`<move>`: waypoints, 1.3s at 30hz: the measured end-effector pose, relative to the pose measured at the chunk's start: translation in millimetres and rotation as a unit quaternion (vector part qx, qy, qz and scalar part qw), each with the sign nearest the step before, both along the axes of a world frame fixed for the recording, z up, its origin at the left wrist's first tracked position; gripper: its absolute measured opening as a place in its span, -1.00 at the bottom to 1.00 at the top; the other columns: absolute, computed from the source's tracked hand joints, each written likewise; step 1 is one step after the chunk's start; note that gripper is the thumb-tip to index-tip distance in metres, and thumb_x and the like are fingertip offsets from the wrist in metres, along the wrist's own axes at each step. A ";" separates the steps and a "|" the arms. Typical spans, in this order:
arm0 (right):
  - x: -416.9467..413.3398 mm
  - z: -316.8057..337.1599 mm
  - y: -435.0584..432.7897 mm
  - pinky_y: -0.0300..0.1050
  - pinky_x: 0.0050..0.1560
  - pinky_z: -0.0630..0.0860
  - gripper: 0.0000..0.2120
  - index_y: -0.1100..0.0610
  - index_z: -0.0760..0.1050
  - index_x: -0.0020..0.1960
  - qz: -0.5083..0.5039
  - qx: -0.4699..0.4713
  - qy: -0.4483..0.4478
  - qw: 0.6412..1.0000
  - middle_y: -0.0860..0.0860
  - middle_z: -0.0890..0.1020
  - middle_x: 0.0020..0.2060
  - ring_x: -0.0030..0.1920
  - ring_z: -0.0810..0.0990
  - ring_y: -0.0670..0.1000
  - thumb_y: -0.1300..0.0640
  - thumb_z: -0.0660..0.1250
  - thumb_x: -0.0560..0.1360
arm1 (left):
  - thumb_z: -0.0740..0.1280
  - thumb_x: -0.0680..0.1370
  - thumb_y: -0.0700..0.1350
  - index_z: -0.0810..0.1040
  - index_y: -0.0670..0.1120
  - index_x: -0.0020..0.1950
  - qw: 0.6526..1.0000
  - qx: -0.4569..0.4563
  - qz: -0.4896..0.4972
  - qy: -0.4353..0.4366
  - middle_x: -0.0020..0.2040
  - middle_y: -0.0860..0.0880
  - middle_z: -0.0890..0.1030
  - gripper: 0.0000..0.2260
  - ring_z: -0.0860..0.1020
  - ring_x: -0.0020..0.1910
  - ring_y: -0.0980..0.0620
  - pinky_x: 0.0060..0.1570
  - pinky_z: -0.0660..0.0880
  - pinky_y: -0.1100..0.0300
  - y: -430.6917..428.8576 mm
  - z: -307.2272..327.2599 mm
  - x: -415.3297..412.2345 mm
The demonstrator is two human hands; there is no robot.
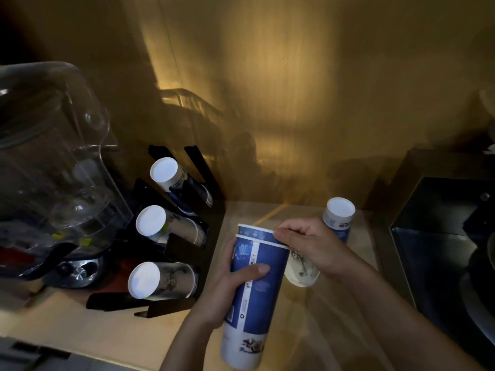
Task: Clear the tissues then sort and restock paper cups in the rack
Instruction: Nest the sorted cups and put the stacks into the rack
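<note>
My left hand (235, 285) grips a tall stack of blue paper cups (257, 298), mouth end up, above the wooden counter. My right hand (308, 245) pinches the rim of the top cup at the stack's upper right. Behind my right hand a white patterned cup (302, 269) stands on the counter. Farther back stands an upside-down blue and white cup stack (338, 215). To the left, the black rack (176, 245) holds three tilted cup stacks: top (171, 178), middle (160, 226), bottom (158, 281). No tissues are in view.
A clear blender jug on a dark base (53, 183) stands left of the rack. A dark metal box or sink (442, 236) fills the right side. A wooden wall (267, 103) closes the back. The counter's front edge (80, 349) runs along the lower left.
</note>
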State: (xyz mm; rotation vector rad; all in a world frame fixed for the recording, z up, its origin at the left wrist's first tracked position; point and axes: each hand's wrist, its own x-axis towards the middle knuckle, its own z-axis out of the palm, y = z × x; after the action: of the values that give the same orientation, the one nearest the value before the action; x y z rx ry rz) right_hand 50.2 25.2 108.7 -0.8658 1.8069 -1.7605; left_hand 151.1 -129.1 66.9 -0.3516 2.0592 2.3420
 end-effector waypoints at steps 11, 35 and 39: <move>-3.3 -6.3 3.2 -0.35 -0.20 0.49 -0.88 0.07 0.60 -0.23 0.041 -0.017 -0.013 0.999 -0.10 0.68 -0.33 -0.24 0.60 -0.16 0.11 0.29 0.38 | 0.60 0.10 0.11 0.58 0.09 0.12 0.989 0.140 -0.048 -0.021 0.03 -0.15 0.68 -0.39 0.67 -0.08 -0.13 -0.18 0.61 0.06 -4.7 -9.0 10.0; -13.1 3.7 -82.3 -0.35 -0.01 0.54 -0.26 -0.33 0.35 0.19 -0.042 -0.023 0.096 0.994 -0.33 0.53 0.09 0.10 0.51 -0.32 -0.11 0.58 0.08 | 0.03 0.54 0.28 0.48 0.06 0.27 0.997 0.003 0.080 0.007 0.15 0.16 0.63 -0.53 0.54 0.15 0.26 0.08 0.49 0.32 -78.9 62.2 -1.6; -20.9 16.6 -112.2 -0.47 -0.20 0.47 -0.20 0.08 0.38 0.29 -0.066 -0.046 0.076 0.994 -0.16 0.58 0.04 -0.08 0.60 -0.31 -0.01 0.59 0.12 | -0.10 0.37 0.47 0.25 0.24 0.42 0.996 -0.065 0.040 0.040 0.51 0.16 0.20 -0.32 0.11 0.47 0.16 0.40 -0.01 0.12 -105.6 84.1 -0.8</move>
State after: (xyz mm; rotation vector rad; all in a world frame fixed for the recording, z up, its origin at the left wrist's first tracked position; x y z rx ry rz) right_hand 29.3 -87.0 125.3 -0.9608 1.9316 -1.9186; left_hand 150.3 -234.7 151.0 -0.3541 2.2813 2.3078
